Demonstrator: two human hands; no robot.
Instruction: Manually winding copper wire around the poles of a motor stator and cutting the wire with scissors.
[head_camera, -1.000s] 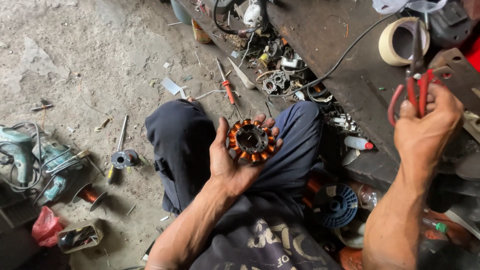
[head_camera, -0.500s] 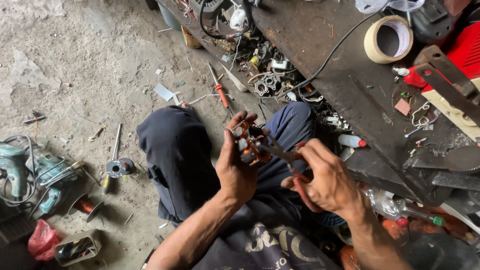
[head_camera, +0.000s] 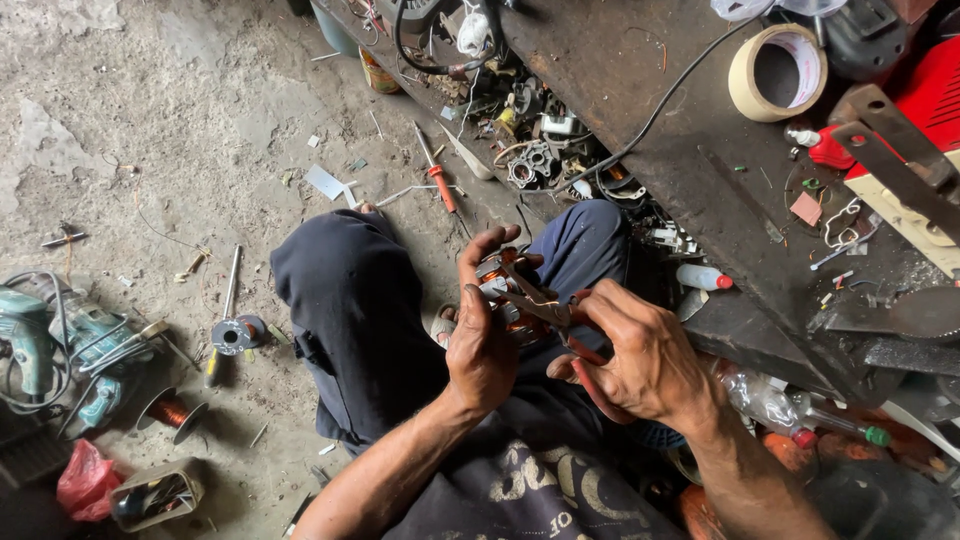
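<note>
1. The copper-wound stator (head_camera: 503, 290) is sitting in the left hand (head_camera: 482, 340), over the person's lap, the fingers curling around its rim and grasping it firmly.
2. The right hand (head_camera: 645, 360) is clenching the red-handled pliers (head_camera: 560, 325) just right of that grip, their nose touching the stator's windings.
3. Beyond the grip, a red-handled screwdriver (head_camera: 437, 178) is lying on the dusty concrete floor (head_camera: 180, 110), well apart from both hands.
4. Far left of the grip, a teal power tool (head_camera: 60, 345) and a copper wire spool (head_camera: 172, 410) are resting on the floor.
5. To the upper right, a dark workbench (head_camera: 640, 90) is carrying a roll of tape (head_camera: 778, 72).
6. Compared with half a second ago, the pliers are pressing closer into the stator, and both hands are keeping their hold.
</note>
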